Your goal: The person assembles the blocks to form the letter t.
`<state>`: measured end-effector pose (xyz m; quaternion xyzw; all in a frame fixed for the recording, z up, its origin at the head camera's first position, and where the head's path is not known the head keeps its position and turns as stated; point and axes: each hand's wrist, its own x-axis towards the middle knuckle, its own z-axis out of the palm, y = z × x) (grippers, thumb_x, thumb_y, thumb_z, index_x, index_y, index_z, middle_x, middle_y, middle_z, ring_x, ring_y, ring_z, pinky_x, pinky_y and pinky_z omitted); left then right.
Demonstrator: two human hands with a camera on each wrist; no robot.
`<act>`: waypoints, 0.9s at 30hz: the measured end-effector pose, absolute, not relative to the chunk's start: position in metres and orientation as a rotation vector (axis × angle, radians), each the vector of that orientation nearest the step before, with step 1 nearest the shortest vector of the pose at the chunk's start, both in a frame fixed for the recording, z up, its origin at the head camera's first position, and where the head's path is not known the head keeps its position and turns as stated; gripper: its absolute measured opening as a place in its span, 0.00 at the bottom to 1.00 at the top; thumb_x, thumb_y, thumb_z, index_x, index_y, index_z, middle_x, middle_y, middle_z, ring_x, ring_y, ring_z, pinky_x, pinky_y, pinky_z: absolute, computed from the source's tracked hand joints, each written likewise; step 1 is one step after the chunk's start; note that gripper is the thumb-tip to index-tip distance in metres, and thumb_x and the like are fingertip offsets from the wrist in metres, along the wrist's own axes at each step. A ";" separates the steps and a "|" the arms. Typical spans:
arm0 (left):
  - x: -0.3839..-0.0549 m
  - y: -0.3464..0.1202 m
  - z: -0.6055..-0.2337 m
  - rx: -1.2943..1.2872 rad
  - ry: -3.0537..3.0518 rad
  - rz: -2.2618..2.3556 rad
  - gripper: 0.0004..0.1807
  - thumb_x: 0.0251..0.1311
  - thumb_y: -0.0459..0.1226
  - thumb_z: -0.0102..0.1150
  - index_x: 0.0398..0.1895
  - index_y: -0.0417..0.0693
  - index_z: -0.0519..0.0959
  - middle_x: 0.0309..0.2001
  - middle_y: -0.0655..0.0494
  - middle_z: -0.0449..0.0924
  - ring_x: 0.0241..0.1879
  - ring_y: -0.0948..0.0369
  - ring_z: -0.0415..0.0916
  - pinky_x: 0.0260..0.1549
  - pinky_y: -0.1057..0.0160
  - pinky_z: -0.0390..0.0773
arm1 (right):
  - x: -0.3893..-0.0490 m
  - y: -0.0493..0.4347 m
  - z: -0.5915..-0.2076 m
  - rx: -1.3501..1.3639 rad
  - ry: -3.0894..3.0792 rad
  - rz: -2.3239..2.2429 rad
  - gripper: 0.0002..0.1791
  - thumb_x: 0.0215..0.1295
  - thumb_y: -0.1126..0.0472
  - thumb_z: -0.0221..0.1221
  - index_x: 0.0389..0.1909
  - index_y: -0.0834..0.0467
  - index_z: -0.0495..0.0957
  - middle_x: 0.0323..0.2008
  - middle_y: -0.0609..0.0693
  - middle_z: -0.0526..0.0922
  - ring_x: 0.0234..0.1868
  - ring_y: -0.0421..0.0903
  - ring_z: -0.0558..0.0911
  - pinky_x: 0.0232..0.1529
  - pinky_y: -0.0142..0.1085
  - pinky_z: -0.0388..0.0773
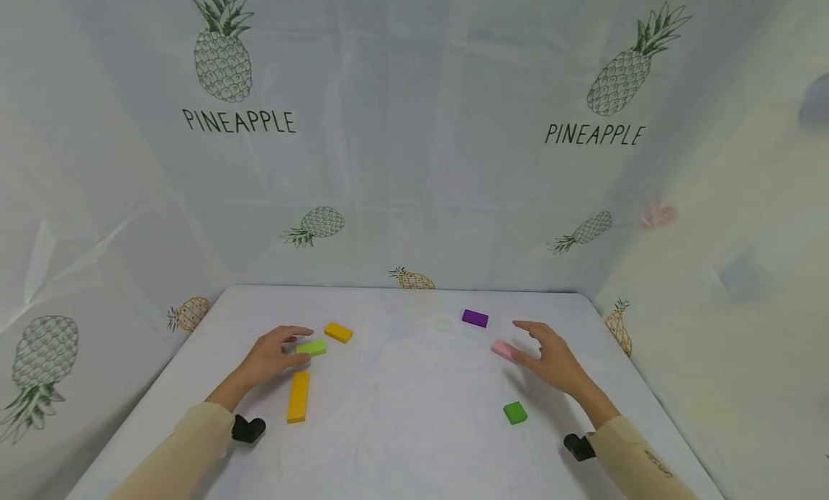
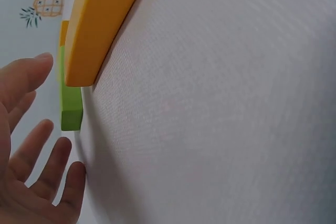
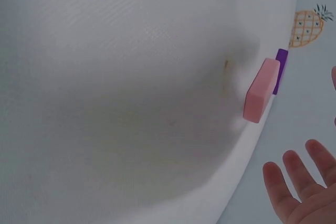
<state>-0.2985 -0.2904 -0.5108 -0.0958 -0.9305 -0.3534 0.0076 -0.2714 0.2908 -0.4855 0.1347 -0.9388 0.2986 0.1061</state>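
My left hand (image 1: 270, 352) hovers at a light green block (image 1: 312, 347), thumb and fingers spread apart. The left wrist view shows a gap between the fingers and that green block (image 2: 71, 111). A long yellow-orange block (image 1: 298, 397) lies nearer than this hand, and a shorter yellow one (image 1: 339, 332) just beyond the light green block. Over on the right, my right hand (image 1: 550, 356) is held above the table near a pink block (image 1: 503, 350), its thumb overlapping the block's edge in the head view. From the right wrist, the fingers appear clear of the pink block (image 3: 261, 92).
A purple block (image 1: 476, 318) lies farther back on the right, and a green square block (image 1: 515, 413) sits closer to the front. All rest on a white-covered table (image 1: 401, 414). Pineapple-printed curtains (image 1: 414, 162) enclose its back and sides.
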 end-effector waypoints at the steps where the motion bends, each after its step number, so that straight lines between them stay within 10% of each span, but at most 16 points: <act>1: -0.299 -0.290 -0.511 -0.288 -2.914 -1.108 0.29 0.65 0.42 0.75 0.68 0.50 0.80 0.71 0.38 0.73 0.67 0.37 0.73 0.64 0.35 0.77 | -0.271 0.290 -0.485 0.394 -2.764 0.885 0.34 0.72 0.56 0.70 0.75 0.58 0.71 0.72 0.65 0.73 0.71 0.68 0.73 0.63 0.66 0.77; 27: -0.302 -0.283 -0.515 -0.362 -2.925 -1.090 0.18 0.65 0.35 0.73 0.58 0.47 0.86 0.59 0.47 0.84 0.57 0.48 0.79 0.62 0.41 0.79 | -0.280 0.289 -0.491 0.410 -2.768 0.953 0.32 0.71 0.58 0.70 0.73 0.59 0.74 0.70 0.65 0.75 0.68 0.68 0.76 0.60 0.63 0.81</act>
